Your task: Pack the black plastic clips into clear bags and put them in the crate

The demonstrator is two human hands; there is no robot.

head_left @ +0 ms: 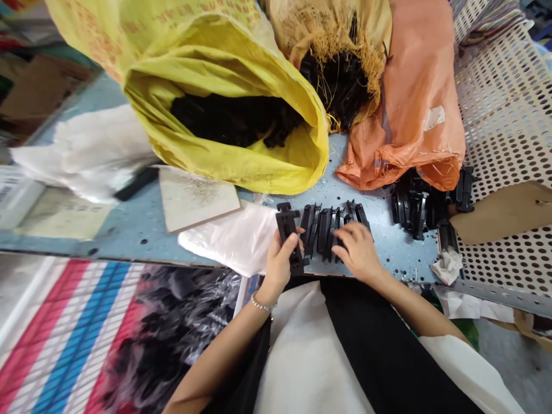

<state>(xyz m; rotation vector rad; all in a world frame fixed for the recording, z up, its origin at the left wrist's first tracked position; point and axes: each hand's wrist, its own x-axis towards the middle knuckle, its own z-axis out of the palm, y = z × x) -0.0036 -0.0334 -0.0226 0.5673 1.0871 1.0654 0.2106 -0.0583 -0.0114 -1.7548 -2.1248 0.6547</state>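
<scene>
Held upright in my left hand (281, 261) is a black plastic part (288, 227), a flat piece with slots and small holes; my fingers and thumb wrap its lower half. To its right, a row of similar black plastic parts (325, 230) stands side by side on the blue-grey table. My right hand (357, 248) reaches over the right end of this row. Its fingers are bent and apart, with the tips touching or just over the parts; whether they grip one cannot be made out. A clear plastic bag (228, 238) lies flat left of my left hand.
Behind the row lie an open yellow sack (297, 167) of black parts, a tan mesh sack (332, 29) and an orange sack (405, 126) spilling black parts (416, 204). A pale board (194, 198) lies left. Bagged black parts (172, 322) fill a striped container below. A perforated rack (504, 132) borders the right.
</scene>
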